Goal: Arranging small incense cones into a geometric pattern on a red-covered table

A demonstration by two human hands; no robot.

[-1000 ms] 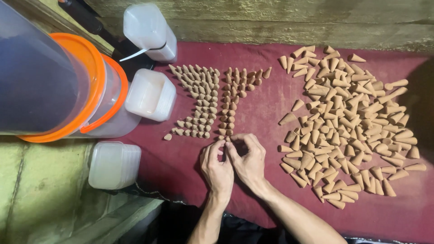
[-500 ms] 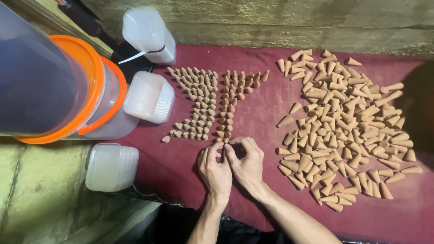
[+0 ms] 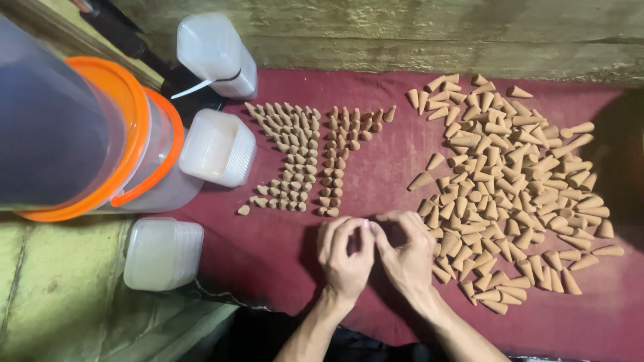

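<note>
Dark red cloth (image 3: pixel 376 181) over a worn green bench, rough concrete wall behind. My left hand (image 3: pixel 345 258) and right hand (image 3: pixel 406 258) sit together on the cloth, fingertips meeting between them. Fingers curled in, pinched close (whatever they pinch is hidden, so I cannot tell if either hand has hold of a cone).

Just beyond my fingertips: standing cones (image 3: pixel 312 157) set upright in neat rows, nearest row just off the left hand's knuckles. To the right of my right hand, touching its outer edge: loose cone pile (image 3: pixel 516 181), tan, lying on their sides in all directions.

Left of my left hand, well apart: a small frosted plastic box (image 3: pixel 161 255) on the cloth's edge. Further out on that side, two more frosted tubs (image 3: pixel 218 144) and big clear jars with orange rims (image 3: pixel 134 127).
</note>
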